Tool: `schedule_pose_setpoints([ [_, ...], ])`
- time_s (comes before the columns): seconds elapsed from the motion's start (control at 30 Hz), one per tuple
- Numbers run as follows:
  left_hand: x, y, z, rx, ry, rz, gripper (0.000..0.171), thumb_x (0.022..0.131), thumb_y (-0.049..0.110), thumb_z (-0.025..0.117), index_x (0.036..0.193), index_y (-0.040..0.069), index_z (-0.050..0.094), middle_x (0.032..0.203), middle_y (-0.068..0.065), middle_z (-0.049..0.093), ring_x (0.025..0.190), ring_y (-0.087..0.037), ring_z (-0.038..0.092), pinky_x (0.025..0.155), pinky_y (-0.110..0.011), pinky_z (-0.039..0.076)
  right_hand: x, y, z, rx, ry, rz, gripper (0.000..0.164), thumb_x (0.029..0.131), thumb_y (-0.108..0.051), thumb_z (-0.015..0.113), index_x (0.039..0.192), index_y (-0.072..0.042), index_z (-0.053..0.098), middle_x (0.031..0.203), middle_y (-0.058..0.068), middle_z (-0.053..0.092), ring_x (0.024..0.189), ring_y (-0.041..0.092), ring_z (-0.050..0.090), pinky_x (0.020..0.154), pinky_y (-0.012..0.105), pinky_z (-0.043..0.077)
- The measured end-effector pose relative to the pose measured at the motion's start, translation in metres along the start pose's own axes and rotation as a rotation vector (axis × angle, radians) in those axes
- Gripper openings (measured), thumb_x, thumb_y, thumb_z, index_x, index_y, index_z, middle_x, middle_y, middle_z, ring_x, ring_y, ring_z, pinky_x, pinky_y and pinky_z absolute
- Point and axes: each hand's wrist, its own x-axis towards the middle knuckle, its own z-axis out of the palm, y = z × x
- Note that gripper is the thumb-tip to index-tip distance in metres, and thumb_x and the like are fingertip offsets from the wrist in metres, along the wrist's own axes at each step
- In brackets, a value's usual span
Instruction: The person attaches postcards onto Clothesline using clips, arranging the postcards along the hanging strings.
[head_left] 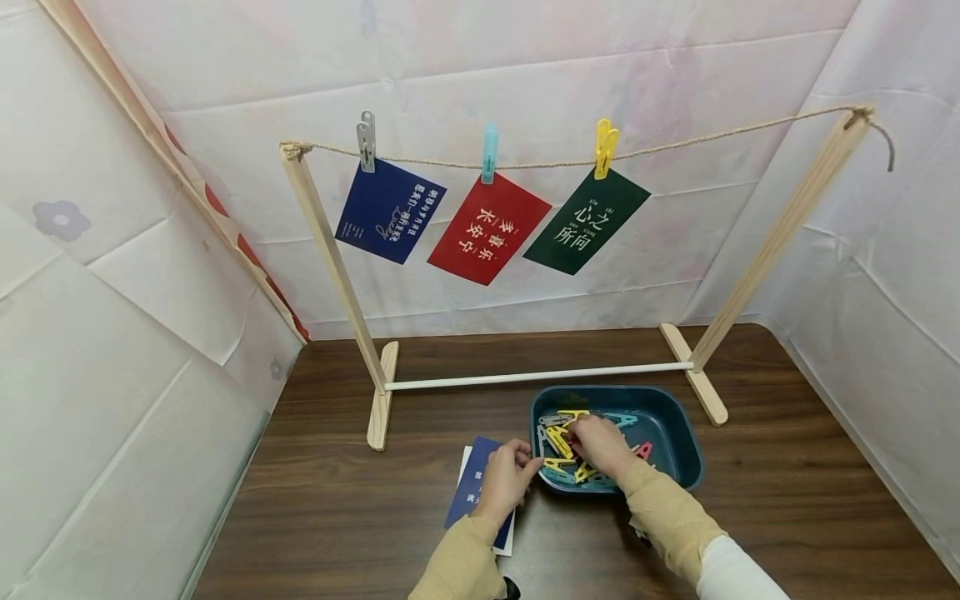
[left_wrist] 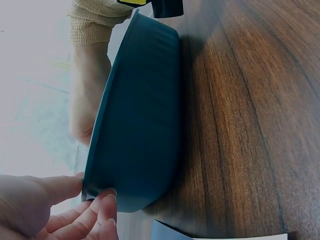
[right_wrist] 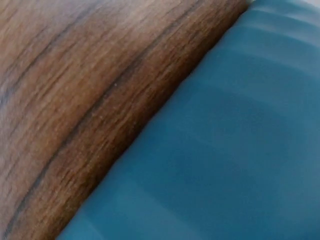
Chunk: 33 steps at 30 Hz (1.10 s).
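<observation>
A dark teal plastic tray stands on the table, with yellow, grey, blue and red clothespins inside. My left hand pinches its left rim; in the left wrist view the thumb lies at the rim and the fingers are against the outer wall. Over the clothespins, my right hand reaches down into the tray with bent fingers. Its fingertips are hidden, so whether it grips a clothespin does not show. Only the tray's side and the table appear in the right wrist view. Beneath my left hand lie stacked cards, the top one blue.
Behind the tray stands a wooden frame with a rope strung across. From it hang a blue card, a red card and a green card, each clipped by one clothespin. A white rod joins the frame's feet.
</observation>
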Motion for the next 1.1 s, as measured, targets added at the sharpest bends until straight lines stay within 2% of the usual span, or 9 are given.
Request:
schedule_pose_setpoints([
  [0.33, 0.000, 0.000, -0.001, -0.001, -0.011, -0.039, 0.017, 0.081, 0.008, 0.064, 0.089, -0.004, 0.057, 0.066, -0.001, 0.055, 0.044, -0.010, 0.050, 0.040, -0.022, 0.041, -0.004, -0.001, -0.005, 0.015, 0.008, 0.002, 0.008, 0.075, -0.007, 0.069, 0.071, -0.011, 0.064, 0.066, -0.004, 0.054, 0.057, 0.010, 0.047, 0.056, 0.028, 0.043],
  [0.53, 0.001, 0.001, -0.001, -0.016, -0.014, -0.042, 0.017, 0.081, 0.007, 0.064, 0.090, -0.006, 0.057, 0.066, -0.001, 0.055, 0.048, -0.021, 0.055, 0.040, -0.022, 0.042, -0.006, 0.002, -0.006, 0.042, 0.042, -0.012, 0.006, 0.075, -0.004, 0.068, 0.073, -0.009, 0.066, 0.070, -0.002, 0.057, 0.060, 0.010, 0.049, 0.058, 0.029, 0.044],
  [0.63, 0.001, 0.001, -0.001, -0.016, -0.015, -0.043, 0.017, 0.081, 0.008, 0.064, 0.090, -0.006, 0.057, 0.066, -0.001, 0.055, 0.048, -0.023, 0.056, 0.039, -0.022, 0.041, -0.007, 0.003, -0.007, 0.063, 0.064, -0.007, 0.006, 0.075, -0.003, 0.068, 0.074, -0.009, 0.065, 0.071, -0.001, 0.057, 0.062, 0.011, 0.050, 0.059, 0.030, 0.044],
  [0.93, 0.000, 0.000, 0.000, -0.019, -0.010, -0.036, 0.018, 0.081, 0.007, 0.064, 0.090, -0.006, 0.057, 0.067, -0.002, 0.056, 0.049, -0.026, 0.056, 0.039, -0.022, 0.041, -0.013, 0.005, -0.013, 0.161, 0.104, 0.088, 0.002, 0.078, -0.006, 0.066, 0.080, -0.005, 0.066, 0.074, 0.000, 0.058, 0.064, 0.009, 0.052, 0.059, 0.028, 0.046],
  [1.1, 0.000, 0.001, -0.001, -0.011, -0.009, -0.035, 0.018, 0.081, 0.008, 0.064, 0.090, -0.006, 0.057, 0.067, -0.002, 0.056, 0.045, -0.017, 0.053, 0.039, -0.022, 0.041, -0.016, 0.007, -0.016, 0.198, 0.170, 0.111, 0.003, 0.078, -0.007, 0.066, 0.080, -0.005, 0.066, 0.074, 0.000, 0.058, 0.062, 0.009, 0.053, 0.057, 0.027, 0.046],
])
